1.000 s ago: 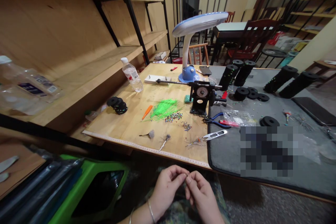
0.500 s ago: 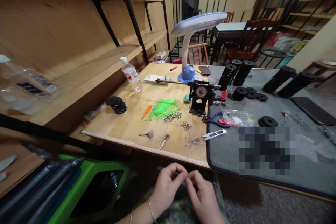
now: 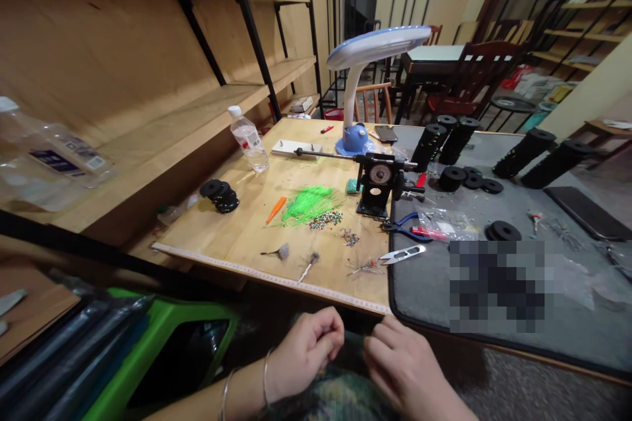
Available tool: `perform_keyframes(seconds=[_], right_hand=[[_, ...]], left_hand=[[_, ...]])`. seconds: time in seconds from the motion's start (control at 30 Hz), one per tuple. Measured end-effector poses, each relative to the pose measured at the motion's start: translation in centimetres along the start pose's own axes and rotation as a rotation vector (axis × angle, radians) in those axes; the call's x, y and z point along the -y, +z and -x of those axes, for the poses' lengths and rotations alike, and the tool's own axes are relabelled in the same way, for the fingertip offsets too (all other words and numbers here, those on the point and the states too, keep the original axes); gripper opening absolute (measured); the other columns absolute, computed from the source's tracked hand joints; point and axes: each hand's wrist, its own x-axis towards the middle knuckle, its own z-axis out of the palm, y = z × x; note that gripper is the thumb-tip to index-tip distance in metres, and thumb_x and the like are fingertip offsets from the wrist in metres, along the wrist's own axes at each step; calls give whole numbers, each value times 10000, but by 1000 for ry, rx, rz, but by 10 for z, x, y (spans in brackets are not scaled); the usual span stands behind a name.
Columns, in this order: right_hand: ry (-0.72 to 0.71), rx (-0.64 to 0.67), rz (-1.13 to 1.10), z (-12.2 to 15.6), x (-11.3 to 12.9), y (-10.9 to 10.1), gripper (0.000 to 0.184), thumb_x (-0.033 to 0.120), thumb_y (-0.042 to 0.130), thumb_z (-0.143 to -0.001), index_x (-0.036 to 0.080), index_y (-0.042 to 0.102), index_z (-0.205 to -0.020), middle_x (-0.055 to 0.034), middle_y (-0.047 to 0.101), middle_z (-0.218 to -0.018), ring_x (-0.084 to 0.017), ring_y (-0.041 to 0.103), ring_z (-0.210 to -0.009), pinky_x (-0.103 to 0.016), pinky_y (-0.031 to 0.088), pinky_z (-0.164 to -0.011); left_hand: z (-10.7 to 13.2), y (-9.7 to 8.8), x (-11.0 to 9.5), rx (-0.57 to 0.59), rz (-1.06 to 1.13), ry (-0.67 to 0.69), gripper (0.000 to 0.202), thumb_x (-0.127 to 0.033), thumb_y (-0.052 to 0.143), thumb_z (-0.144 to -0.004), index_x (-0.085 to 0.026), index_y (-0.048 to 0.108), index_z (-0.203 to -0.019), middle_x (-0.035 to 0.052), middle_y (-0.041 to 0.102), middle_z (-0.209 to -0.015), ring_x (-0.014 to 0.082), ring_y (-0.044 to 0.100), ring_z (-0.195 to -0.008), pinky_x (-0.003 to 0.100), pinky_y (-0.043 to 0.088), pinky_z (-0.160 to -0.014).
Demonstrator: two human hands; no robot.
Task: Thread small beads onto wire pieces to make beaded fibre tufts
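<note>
My left hand (image 3: 307, 350) is in front of the table's near edge with its fingers curled and the thumb pressed against them. A short gap to the right, my right hand (image 3: 405, 360) is closed too, its fingers bent inward. Whatever either hand may hold is too small or hidden to see. Nearest on the wooden tabletop (image 3: 222, 237) lie thread snips (image 3: 405, 254), a small bundle of thin wires with an orange bit (image 3: 368, 266) and two small grey tufted pieces, one on a pale stem (image 3: 309, 267).
Behind them are green strands (image 3: 310, 204), small beads (image 3: 326, 219), an orange pointed tool (image 3: 275, 210), blue-handled pliers (image 3: 405, 227) and a black hand-crank winder (image 3: 378, 187). A lamp (image 3: 353, 138) and bottle (image 3: 251, 143) stand further back. Black spools (image 3: 451, 177) sit on the grey mat (image 3: 429, 302).
My hands were together, fingertips touching. Now they have drawn apart, the left a little to the left and the right to the right. The table things have not moved.
</note>
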Motion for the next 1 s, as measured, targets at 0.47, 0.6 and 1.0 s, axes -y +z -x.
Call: perform_keyframes(seconds=[0.47, 0.6, 1.0], right_hand=[[69, -122, 327, 40, -82, -51, 285, 186, 379, -953, 189, 646, -853, -71, 652, -789, -202, 533, -754, -301, 398, -681], [75, -216, 444, 42, -81, -49, 294, 224, 389, -955, 181, 676, -903, -95, 700, -901, -238, 572, -833, -349, 426, -776], [99, -379, -365, 8, 38, -8, 466, 171, 571, -845, 209, 478, -1300, -123, 665, -1182, -221, 688, -920, -219, 564, -692]], left_hand=[[3, -34, -7, -232, 122, 60, 362, -505, 523, -860, -183, 442, -718, -59, 429, -584, 57, 338, -459, 179, 249, -428], [12, -19, -19, -211, 223, 51, 345, -490, 525, -868, -185, 440, -731, -49, 452, -605, 56, 353, -459, 178, 254, -424], [29, 7, -32, -119, -347, 451, 187, -250, 435, -918, -182, 538, -778, 39, 446, -821, 156, 500, -756, 256, 408, -673]])
